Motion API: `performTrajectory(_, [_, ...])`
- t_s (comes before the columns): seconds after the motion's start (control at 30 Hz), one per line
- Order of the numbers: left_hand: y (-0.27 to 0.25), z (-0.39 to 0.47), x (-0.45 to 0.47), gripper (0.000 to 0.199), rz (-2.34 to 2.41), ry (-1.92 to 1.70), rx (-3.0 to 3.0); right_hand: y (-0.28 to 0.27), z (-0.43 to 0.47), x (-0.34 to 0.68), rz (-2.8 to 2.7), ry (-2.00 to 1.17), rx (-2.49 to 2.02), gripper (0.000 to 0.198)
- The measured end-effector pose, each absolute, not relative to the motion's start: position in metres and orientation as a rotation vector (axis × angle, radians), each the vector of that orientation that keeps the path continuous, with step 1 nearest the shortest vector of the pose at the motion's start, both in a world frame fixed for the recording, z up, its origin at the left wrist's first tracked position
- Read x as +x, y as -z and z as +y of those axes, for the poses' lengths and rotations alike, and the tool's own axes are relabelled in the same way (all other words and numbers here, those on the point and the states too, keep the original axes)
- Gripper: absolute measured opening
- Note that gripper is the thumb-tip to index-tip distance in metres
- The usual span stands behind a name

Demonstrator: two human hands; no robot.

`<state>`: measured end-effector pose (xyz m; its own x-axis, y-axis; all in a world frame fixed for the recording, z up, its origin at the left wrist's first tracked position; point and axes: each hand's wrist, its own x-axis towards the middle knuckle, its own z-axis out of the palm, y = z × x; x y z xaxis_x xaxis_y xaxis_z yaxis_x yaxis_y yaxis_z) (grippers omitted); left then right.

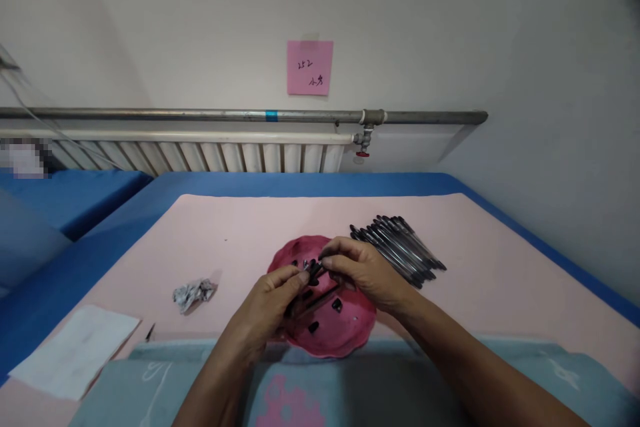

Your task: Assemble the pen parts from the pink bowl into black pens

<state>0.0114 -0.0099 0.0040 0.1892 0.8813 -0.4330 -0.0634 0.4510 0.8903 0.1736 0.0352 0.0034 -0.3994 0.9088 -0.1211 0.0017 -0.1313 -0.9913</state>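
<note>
My left hand [273, 303] is closed on several slim black pen parts [314, 272] above the red scalloped plate [350, 340]. Meeting it from the right, my right hand [363, 270] pinches at the far end of those dark pieces. The fingers hide just what the right fingertips grip. On the plate lie a few small black pieces, including a pen cap [313, 327] near the front rim. Beyond my right hand, a row of clear-barrelled pens with black caps [397, 250] lies side by side on the pink mat.
Left on the pink mat [240, 220] are a crumpled grey tissue [194, 295], a folded white sheet [75, 350] and a small dark sliver [150, 332]. Blue cloth edges the mat. Behind it run a radiator [273, 155] and a metal pipe [200, 115].
</note>
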Motion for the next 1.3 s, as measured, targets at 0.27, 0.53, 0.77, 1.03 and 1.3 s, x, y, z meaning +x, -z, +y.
performTrajectory(0.27, [-0.002, -0.010, 0.011, 0.029, 1.196, -0.799, 0.895, -0.002, 0.036, 0.174, -1.436, -1.627, -1.056, 0.010])
performTrajectory(0.53, [0.004, -0.007, 0.009, 0.026, 1.201, -0.798, 0.971, -0.001, 0.036, 0.174, -1.407, -1.618, -1.024, 0.012])
performTrajectory(0.77, [0.018, -0.006, 0.010, 0.022, 1.347, -0.999, 1.484, 0.005, 0.036, 0.169, -1.396, -1.513, -1.102, 0.012])
performTrajectory(1.03, [0.014, -0.003, 0.006, 0.024, 1.375, -0.990, 1.486, 0.004, 0.038, 0.171, -1.323, -1.474, -1.133, 0.017])
performTrajectory(1.3, [0.011, 0.001, -0.005, 0.029, 1.372, -1.064, 1.086, -0.007, 0.046, 0.190, -1.756, -1.198, -1.296, 0.010])
